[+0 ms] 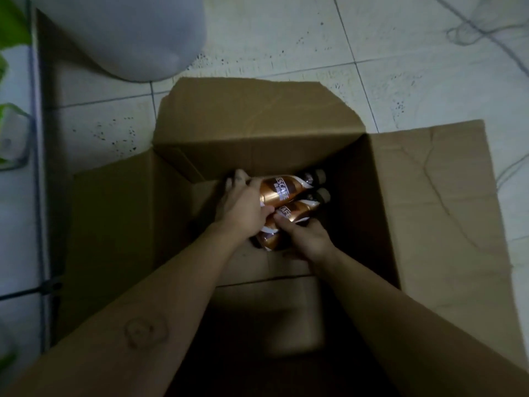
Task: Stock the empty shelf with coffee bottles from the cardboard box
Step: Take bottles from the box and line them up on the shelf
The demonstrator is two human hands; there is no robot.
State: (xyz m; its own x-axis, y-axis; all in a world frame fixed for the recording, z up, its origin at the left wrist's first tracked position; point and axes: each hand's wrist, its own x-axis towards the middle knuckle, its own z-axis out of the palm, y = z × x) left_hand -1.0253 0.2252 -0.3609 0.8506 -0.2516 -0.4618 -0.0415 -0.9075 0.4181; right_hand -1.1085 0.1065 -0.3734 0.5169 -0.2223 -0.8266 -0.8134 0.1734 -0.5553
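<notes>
Copper-gold labels with white lettering wrap the coffee bottles, each with a dark neck and a dark cap. In the head view, the upper bottle point(279, 188) lies on its side with its cap pointing toward 2 o'clock, and the lower bottle point(297, 211) lies just beside it, parallel, its cap also toward 2 o'clock. A third bottle point(269, 239) shows partly beneath the hands, at 7 o'clock from the other two; its cap is hidden.

The cardboard box point(369, 213) sits open on the pale tiled floor point(400, 70), its four flaps spread outward. All the bottles seen lie low inside it, near the far wall; the rest of the interior is dark and hard to read.

The left hand point(243, 206) is curled around the base end of the upper bottle, fingers over its far side and thumb on the near side. The right hand point(305, 237) is closed around the lower bottle's base, thumb across its label. Both bottles extend from the hands toward 2 o'clock.

A white rounded container point(134, 32) stands on the floor at 11 o'clock from the box.
</notes>
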